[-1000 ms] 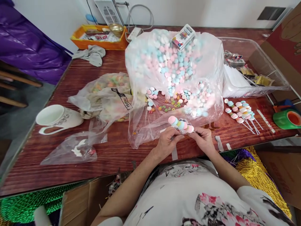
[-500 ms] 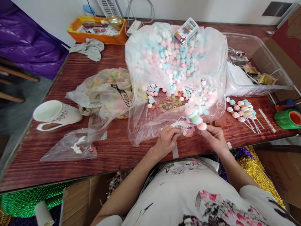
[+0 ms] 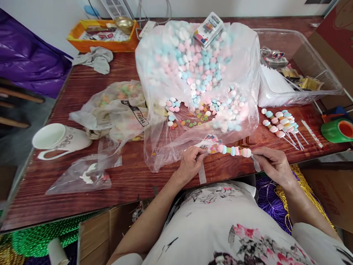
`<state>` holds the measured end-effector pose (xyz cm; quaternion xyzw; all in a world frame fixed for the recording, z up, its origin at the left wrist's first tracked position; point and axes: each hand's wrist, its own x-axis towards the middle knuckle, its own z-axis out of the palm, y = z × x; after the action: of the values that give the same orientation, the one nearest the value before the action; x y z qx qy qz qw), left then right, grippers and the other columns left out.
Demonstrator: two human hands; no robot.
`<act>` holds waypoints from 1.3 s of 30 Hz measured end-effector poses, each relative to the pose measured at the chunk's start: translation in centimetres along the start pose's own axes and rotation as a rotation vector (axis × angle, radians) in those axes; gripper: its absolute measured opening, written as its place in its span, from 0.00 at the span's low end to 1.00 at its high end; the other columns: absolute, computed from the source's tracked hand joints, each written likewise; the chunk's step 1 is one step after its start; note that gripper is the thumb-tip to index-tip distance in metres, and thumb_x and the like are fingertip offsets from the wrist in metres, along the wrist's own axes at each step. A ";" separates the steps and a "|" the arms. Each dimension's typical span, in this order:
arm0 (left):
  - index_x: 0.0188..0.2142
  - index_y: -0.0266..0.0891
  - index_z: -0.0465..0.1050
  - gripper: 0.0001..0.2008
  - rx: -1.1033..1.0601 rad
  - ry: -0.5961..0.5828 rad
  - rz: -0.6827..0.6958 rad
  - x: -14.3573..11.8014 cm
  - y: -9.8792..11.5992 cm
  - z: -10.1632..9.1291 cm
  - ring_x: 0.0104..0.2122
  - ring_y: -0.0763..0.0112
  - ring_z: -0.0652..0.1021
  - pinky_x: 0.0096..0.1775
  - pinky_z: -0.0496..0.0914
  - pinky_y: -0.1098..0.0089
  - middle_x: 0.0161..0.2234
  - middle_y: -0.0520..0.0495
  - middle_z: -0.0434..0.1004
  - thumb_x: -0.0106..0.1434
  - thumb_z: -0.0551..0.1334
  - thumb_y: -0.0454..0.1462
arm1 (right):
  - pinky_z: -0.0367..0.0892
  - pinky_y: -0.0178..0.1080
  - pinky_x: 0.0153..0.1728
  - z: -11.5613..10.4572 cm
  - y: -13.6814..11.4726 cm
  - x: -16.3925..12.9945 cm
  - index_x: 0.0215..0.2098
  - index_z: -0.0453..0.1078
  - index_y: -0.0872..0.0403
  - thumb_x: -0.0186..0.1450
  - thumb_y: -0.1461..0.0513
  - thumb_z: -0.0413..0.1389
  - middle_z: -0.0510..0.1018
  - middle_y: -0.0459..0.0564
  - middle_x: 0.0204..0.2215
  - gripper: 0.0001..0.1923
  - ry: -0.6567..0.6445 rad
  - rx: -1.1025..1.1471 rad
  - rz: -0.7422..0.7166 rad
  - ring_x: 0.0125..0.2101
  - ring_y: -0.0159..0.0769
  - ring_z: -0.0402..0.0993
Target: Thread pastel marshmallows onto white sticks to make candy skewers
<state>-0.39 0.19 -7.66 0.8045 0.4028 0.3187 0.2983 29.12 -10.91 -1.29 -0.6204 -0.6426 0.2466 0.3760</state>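
My right hand (image 3: pixel 275 165) pinches the stick end of a candy skewer (image 3: pixel 237 151), which lies level, threaded with pink, white and blue pieces and small green and orange ones. Between the closed fingers of my left hand (image 3: pixel 191 161) is a small printed clear bag (image 3: pixel 211 142). The skewer's far end is against the bag; whether it has entered the opening I cannot tell. Just beyond my hands, a large clear plastic bag (image 3: pixel 157 147) holds many pastel candies (image 3: pixel 206 60) and several coloured rings (image 3: pixel 202 117). Finished-looking skewers (image 3: pixel 282 123) lie right of it.
A white mug (image 3: pixel 64 138) lies on its side at left, near a bag of coloured rings (image 3: pixel 118 95) and a small clear bag (image 3: pixel 82 178). Behind are an orange tray (image 3: pixel 79 44) and a grey cloth (image 3: pixel 95 59). At right stand a clear bin (image 3: pixel 303 97) and green tape (image 3: pixel 335 131).
My right hand has moved right and lowered the skewer from a slant to level, lining it up with the printed bag. My left hand still grips the bag. The view has shifted slightly.
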 end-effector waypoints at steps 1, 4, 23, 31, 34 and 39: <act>0.30 0.39 0.70 0.05 0.024 0.001 0.011 0.0 0.0 0.1 0.31 0.69 0.73 0.35 0.66 0.67 0.28 0.50 0.74 0.63 0.61 0.34 | 0.70 0.37 0.34 0.0 -0.1 0.0 0.40 0.76 0.52 0.66 0.63 0.55 0.81 0.47 0.31 0.08 -0.002 -0.029 -0.015 0.30 0.34 0.76; 0.31 0.39 0.70 0.05 0.056 -0.004 0.032 0.0 -0.1 0.3 0.30 0.69 0.72 0.34 0.66 0.68 0.28 0.49 0.74 0.64 0.60 0.34 | 0.70 0.37 0.33 0.1 -0.6 0.1 0.38 0.76 0.52 0.66 0.64 0.54 0.81 0.47 0.30 0.08 0.019 -0.081 -0.044 0.29 0.34 0.76; 0.30 0.40 0.69 0.07 0.066 -0.040 0.118 0.1 -0.2 0.4 0.30 0.68 0.71 0.35 0.65 0.67 0.27 0.49 0.74 0.66 0.58 0.35 | 0.72 0.38 0.34 -1.0 -0.4 0.0 0.42 0.77 0.50 0.66 0.64 0.54 0.81 0.49 0.33 0.11 -0.034 -0.278 -0.183 0.32 0.36 0.78; 0.32 0.40 0.68 0.07 0.123 -0.101 0.303 -0.1 -0.7 0.8 0.31 0.66 0.70 0.36 0.66 0.65 0.29 0.47 0.73 0.68 0.55 0.34 | 0.66 0.37 0.31 -1.3 -1.3 1.3 0.40 0.77 0.52 0.65 0.67 0.51 0.79 0.49 0.28 0.13 -0.157 -0.544 -0.381 0.28 0.34 0.74; 0.33 0.40 0.68 0.07 0.123 -0.127 0.329 -0.1 -0.5 0.9 0.32 0.66 0.70 0.36 0.66 0.65 0.29 0.46 0.73 0.68 0.55 0.33 | 0.62 0.37 0.30 -0.7 -1.9 1.5 0.40 0.76 0.54 0.62 0.69 0.51 0.79 0.49 0.28 0.14 -0.166 -0.681 -0.519 0.29 0.35 0.71; 0.33 0.40 0.68 0.08 0.081 -0.163 0.341 0.1 -0.3 1.1 0.33 0.65 0.70 0.37 0.67 0.64 0.30 0.46 0.73 0.68 0.53 0.32 | 0.60 0.38 0.30 1.4 -2.0 1.2 0.40 0.75 0.55 0.62 0.72 0.49 0.77 0.50 0.28 0.15 -0.141 -0.714 -0.607 0.28 0.35 0.68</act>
<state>0.39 0.22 -8.58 0.8955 0.2478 0.2821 0.2391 26.80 -9.71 -0.32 -0.4769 -0.8634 -0.0691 0.1495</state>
